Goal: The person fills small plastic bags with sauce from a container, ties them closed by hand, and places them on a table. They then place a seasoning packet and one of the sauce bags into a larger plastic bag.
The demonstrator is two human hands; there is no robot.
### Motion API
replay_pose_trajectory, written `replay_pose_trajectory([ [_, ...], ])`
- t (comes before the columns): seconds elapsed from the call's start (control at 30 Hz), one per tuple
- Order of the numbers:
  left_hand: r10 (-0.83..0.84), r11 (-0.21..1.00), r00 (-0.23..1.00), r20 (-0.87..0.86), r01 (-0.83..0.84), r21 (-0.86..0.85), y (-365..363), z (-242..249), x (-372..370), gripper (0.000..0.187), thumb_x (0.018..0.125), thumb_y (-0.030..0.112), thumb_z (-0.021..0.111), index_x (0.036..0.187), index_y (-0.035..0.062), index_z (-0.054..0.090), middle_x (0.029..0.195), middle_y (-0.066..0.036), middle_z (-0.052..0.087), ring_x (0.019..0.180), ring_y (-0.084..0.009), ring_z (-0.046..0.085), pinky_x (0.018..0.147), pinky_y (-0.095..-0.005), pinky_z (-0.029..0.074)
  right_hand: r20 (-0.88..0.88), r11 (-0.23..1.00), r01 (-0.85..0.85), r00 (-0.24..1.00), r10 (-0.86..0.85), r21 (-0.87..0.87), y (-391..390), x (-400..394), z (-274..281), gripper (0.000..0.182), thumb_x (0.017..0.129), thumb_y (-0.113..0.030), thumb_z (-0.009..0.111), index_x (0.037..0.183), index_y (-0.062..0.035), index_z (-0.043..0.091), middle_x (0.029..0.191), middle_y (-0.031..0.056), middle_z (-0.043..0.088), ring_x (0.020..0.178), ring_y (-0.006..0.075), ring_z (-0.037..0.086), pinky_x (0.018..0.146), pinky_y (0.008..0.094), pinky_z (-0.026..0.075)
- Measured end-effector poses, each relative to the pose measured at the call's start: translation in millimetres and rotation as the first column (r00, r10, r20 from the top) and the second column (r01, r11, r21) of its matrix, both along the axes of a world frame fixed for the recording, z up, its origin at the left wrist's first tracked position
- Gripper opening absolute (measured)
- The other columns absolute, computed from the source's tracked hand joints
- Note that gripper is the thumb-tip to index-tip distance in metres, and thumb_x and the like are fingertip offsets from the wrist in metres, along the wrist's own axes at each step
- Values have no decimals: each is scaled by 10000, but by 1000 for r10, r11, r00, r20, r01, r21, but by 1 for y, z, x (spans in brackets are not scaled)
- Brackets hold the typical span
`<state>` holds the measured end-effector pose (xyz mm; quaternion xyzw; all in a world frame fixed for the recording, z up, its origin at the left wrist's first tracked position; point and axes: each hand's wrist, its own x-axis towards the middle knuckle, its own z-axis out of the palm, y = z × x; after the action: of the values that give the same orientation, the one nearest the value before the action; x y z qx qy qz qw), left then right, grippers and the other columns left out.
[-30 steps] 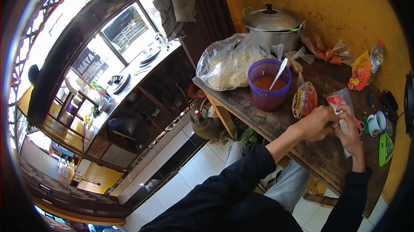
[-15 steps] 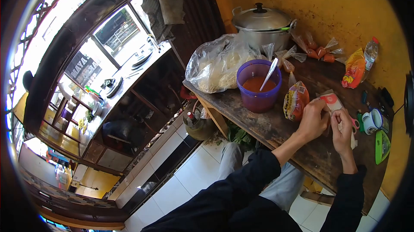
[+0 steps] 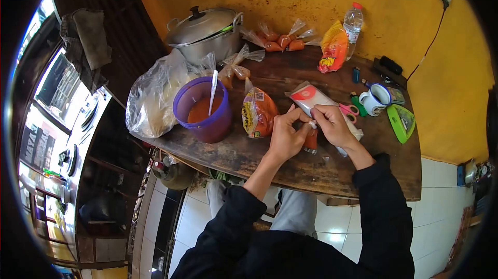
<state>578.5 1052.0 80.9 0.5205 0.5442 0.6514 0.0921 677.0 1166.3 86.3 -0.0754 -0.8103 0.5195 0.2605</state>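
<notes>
My left hand (image 3: 288,133) and my right hand (image 3: 334,126) meet above the wooden table with fingers pinched together. Between them they grip the whitish gathered neck of a small plastic bag of orange-red sauce (image 3: 311,140), which hangs just below my fingers. Partly behind my hands lies a pack of clear plastic bags (image 3: 309,95) with a red and white label. Left of my left hand stands an orange printed pouch (image 3: 259,112). A purple bucket (image 3: 220,126) farther left holds orange-red sauce and a spoon (image 3: 213,92).
Along the back are a lidded pot (image 3: 207,45), several tied sauce bags (image 3: 284,41), an orange-yellow packet (image 3: 333,45) and a bottle (image 3: 353,25). Pink scissors (image 3: 348,112), an enamel mug (image 3: 374,100) and a green container (image 3: 401,123) sit right. A big clear bag (image 3: 155,95) occupies the left.
My view has swung right, so the table appears farther left. My hands stay together, and the sauce bag beneath them now shows.
</notes>
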Motion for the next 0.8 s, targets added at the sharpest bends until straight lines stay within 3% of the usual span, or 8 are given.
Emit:
replay_pose_trajectory([
  [0.07,-133,984,911,390,170,-62,-2,-1,8,70,708,-79,586,739,-18,569,727,-64,604,692,-100,577,822,-323,450,-16,999,-25,1000,25,-37,1,0,0,270,885,-143,468,666,15,470,551,-4,389,544,53,363,484,244,304],
  [0.13,-81,996,991,103,84,-33,-3,-7,7,93,700,-48,608,779,-18,570,772,-81,596,768,-120,564,689,-256,458,-54,973,109,993,-100,204,4,1,0,267,877,-133,472,656,17,467,546,10,384,536,71,355,476,267,310],
  [0.33,-49,996,968,245,64,-56,-8,-6,12,64,767,-5,584,725,-36,547,617,-57,574,617,-90,552,554,-256,446,-91,914,280,960,-265,293,20,2,-35,268,867,-128,490,651,12,413,580,41,370,603,112,368,546,301,314],
  [0.37,-46,991,902,430,94,-92,-10,2,18,55,752,-25,580,770,-40,530,615,-67,567,600,-106,561,535,-265,442,-76,894,304,952,-295,330,27,4,-41,291,872,-147,490,646,1,382,593,42,377,621,132,356,568,311,298],
  [0.4,85,991,959,272,-110,79,1,-7,21,113,729,-42,570,833,-37,526,618,-106,565,573,-159,588,534,-278,446,-55,914,283,959,-279,289,18,2,-29,302,878,-157,483,638,-8,376,582,29,355,603,137,337,554,307,283],
  [0.53,209,950,973,-100,-226,-217,15,-21,21,78,736,55,531,740,-19,557,671,-169,546,722,-360,556,855,-524,383,-23,953,267,962,-273,-145,27,-1,-38,323,903,-198,467,608,-78,416,552,-55,323,503,32,269,453,225,206],
  [0.57,192,956,975,-109,-211,-205,15,-21,25,81,750,61,524,732,-12,556,709,-169,536,772,-360,542,894,-563,325,-40,887,263,953,-300,-379,32,-2,-43,310,897,-242,491,608,-137,450,542,-87,339,449,4,263,409,201,179],
  [0.8,206,952,977,-56,-213,-219,0,-14,55,83,780,60,515,756,-12,549,883,-163,483,942,-343,472,962,-576,257,27,679,379,883,-468,-629,52,2,-33,301,863,-264,546,595,-191,429,502,-95,372,384,13,311,353,194,186],
])
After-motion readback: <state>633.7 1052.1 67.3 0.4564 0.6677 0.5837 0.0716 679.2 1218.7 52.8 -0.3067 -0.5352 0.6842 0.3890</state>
